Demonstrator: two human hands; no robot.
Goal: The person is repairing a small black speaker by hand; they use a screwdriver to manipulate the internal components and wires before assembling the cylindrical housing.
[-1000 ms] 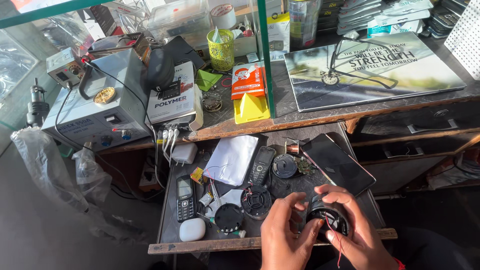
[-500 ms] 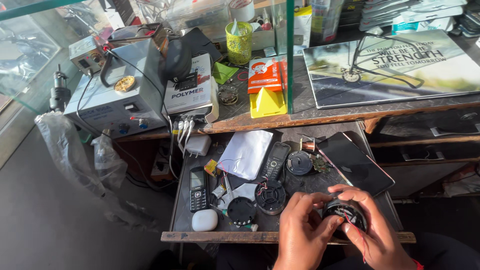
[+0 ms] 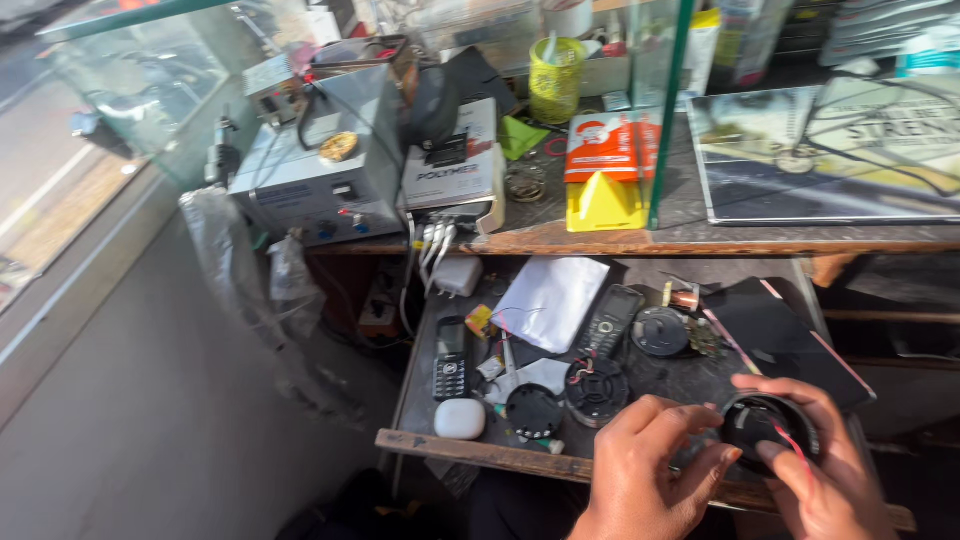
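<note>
Holding a round black speaker housing point(image 3: 768, 432) over the front edge of the pull-out drawer point(image 3: 470, 450), my left hand point(image 3: 650, 480) and right hand point(image 3: 815, 470) both clamp on its rim. Beyond it lie loose round speaker parts point(image 3: 597, 388), a white earbud case point(image 3: 460, 418), and a keypad phone point(image 3: 450, 358). Farther up, the bench point(image 3: 600, 240) carries a grey power supply point(image 3: 310, 180).

Sunlight falls across a worn wooden counter point(image 3: 700, 240) with a pulled-out drawer point(image 3: 480, 450) below. Green-edged glass panes point(image 3: 130, 90) stand at far left, above a grey floor point(image 3: 130, 420).

Keypad phone point(image 3: 451, 358) — white earbud case point(image 3: 460, 418).
</note>
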